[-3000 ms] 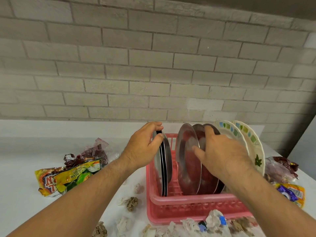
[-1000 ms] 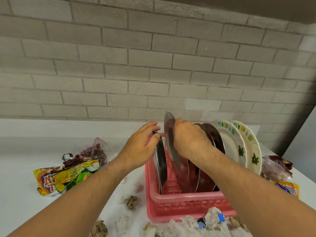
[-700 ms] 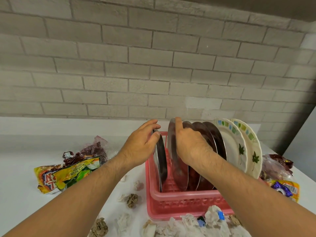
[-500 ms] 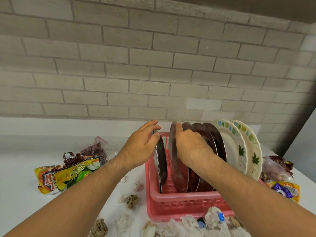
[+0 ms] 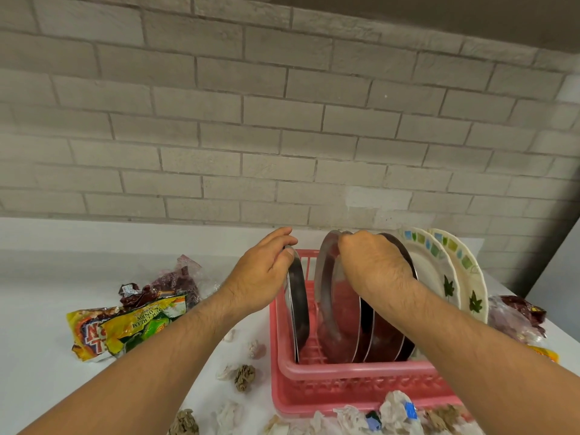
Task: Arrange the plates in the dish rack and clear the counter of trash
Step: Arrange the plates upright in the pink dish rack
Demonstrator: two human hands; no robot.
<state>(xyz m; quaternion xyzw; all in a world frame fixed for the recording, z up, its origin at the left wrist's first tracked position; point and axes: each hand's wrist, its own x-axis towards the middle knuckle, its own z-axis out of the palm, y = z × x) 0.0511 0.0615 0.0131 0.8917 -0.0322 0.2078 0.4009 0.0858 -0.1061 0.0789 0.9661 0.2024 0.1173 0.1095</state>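
Lowered the steel plate into the rack, with right hand curled on its rim and left hand pinching the end plate. Arranging plates; next, release gently, gather wrappers.

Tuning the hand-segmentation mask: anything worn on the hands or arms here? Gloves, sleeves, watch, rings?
Nothing worn. The left hand and right hand are bare: no gloves, no rings on the fingers that show, no watch or band at either wrist. Both forearms are bare and hairy down to the frame edge, with no sleeve in view. No tattoos or markings are visible.
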